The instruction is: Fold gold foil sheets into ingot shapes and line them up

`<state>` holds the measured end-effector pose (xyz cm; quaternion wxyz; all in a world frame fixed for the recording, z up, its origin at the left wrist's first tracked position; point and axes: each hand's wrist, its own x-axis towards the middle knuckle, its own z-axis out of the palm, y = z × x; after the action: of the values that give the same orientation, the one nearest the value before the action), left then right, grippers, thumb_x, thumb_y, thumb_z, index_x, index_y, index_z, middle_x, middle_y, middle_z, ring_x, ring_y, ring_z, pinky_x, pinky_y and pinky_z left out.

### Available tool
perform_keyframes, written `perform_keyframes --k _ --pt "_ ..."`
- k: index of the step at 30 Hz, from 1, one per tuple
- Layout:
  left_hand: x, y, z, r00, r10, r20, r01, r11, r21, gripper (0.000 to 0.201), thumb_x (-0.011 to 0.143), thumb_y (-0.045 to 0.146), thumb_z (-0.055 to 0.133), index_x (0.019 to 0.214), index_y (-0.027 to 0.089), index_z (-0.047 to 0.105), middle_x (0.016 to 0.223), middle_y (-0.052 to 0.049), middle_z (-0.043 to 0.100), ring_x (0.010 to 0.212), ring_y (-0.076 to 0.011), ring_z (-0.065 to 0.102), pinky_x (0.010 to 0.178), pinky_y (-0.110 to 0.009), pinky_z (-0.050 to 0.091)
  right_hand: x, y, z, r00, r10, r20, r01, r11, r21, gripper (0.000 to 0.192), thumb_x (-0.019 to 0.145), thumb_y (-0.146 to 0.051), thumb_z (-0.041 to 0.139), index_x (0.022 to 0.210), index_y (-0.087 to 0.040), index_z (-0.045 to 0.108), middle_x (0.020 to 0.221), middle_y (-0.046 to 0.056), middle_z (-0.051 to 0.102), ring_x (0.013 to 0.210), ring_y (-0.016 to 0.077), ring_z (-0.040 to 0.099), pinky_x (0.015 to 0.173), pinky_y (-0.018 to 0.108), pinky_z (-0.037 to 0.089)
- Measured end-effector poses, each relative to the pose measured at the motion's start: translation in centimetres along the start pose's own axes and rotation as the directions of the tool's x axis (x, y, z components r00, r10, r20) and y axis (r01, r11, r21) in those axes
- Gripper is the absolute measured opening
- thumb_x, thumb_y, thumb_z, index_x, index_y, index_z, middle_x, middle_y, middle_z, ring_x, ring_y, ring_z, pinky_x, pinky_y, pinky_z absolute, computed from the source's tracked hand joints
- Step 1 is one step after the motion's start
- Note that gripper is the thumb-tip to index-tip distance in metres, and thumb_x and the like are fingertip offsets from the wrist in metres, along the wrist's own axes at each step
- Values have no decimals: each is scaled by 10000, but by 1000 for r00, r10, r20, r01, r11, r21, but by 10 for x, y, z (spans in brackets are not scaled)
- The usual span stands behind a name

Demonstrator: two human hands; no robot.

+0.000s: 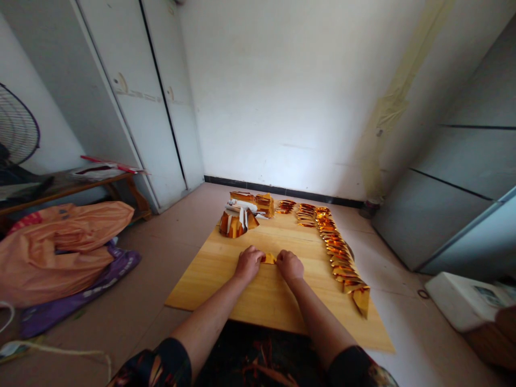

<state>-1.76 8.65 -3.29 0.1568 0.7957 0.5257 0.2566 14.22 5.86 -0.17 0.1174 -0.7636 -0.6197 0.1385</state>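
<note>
A small piece of gold foil paper (269, 259) lies between my hands, low over the middle of the wooden board (209, 279). My left hand (250, 263) pinches its left end with curled fingers. At the other end, my right hand (289, 265) has its fingers closed on the paper too. Along the board's right side runs a row of folded gold foil pieces (336, 247), overlapping one another. Shorter rows of folded pieces (306, 214) continue along the back. A curved stack of gold foil sheets (234, 223) stands at the back left.
Behind that stack lie more gold sheets (264, 204) and a white roll (242, 205). To the left are an orange bag (76, 242) and a purple bag (80, 298) on the floor, beside a wooden bench (133, 193). A white box (463, 301) stands at the right.
</note>
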Motion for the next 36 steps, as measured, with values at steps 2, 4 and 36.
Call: perform_keyframes --k 2,4,36 --pt "0 1 -1 1000 -4 17 4 1000 9 287 802 71 470 867 227 701 896 -25 619 886 -140 568 809 -245 416 0 0 1 1000 -5 3 5 1000 5 157 821 -234 503 852 -234 656 920 36 672 800 144 613 612 219 361" --pt "0 1 -2 1000 -4 19 3 1000 13 289 805 76 468 865 229 706 897 -25 619 885 -141 570 811 -248 415 0 1 1 1000 -6 8 6 1000 7 154 822 -237 503 852 -233 654 922 36 671 802 143 612 619 219 364" --pt "-9 -7 -1 994 111 -24 -112 992 -50 241 685 3 527 782 184 652 794 -24 663 823 -174 564 773 -283 401 -11 3 1 991 -129 36 129 992 10 217 776 -159 493 870 -247 667 948 20 657 864 144 591 638 211 350"
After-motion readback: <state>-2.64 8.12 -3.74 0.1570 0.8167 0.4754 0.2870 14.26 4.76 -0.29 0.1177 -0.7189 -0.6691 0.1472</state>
